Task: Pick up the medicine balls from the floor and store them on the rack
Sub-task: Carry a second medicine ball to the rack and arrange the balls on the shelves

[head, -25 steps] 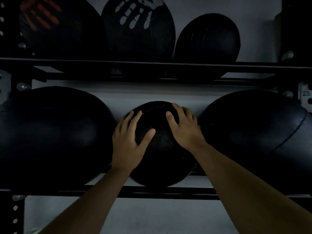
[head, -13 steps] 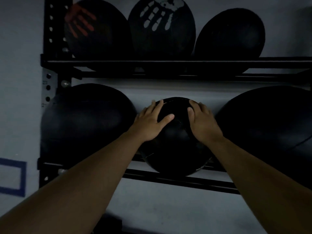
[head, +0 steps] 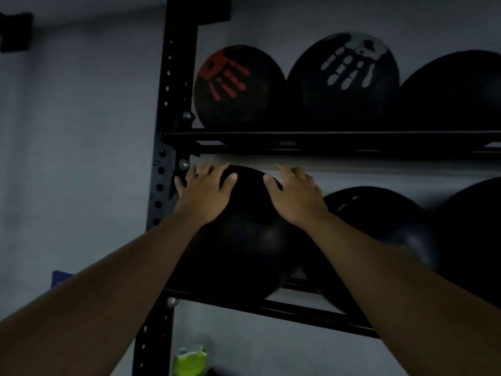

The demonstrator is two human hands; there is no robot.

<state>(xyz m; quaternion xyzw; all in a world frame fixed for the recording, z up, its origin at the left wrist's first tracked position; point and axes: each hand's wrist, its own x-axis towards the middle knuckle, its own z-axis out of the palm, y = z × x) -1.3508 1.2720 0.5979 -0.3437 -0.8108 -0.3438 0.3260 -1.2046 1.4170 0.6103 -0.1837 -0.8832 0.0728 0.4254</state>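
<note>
A large black medicine ball (head: 244, 240) sits at the left end of the lower shelf of the black rack (head: 298, 310). My left hand (head: 203, 194) presses on its upper left with fingers spread. My right hand (head: 295, 196) rests on its upper right, fingers straight. A smaller black ball (head: 379, 226) lies just to the right on the same shelf, and another large ball (head: 477, 240) is at the right edge. The upper shelf holds a ball with a red handprint (head: 238, 88), one with a white handprint (head: 344, 77) and a plain black one (head: 455, 90).
The rack's perforated upright (head: 173, 104) stands just left of my left hand. A green bottle (head: 189, 362) sits low beside the upright. A blue marking (head: 58, 276) shows on the grey wall, and a dark box (head: 15, 31) hangs at top left.
Both hands left the small middle ball and moved left onto the large ball at the shelf's left end. The view swung left, showing the rack's upright and more wall.
</note>
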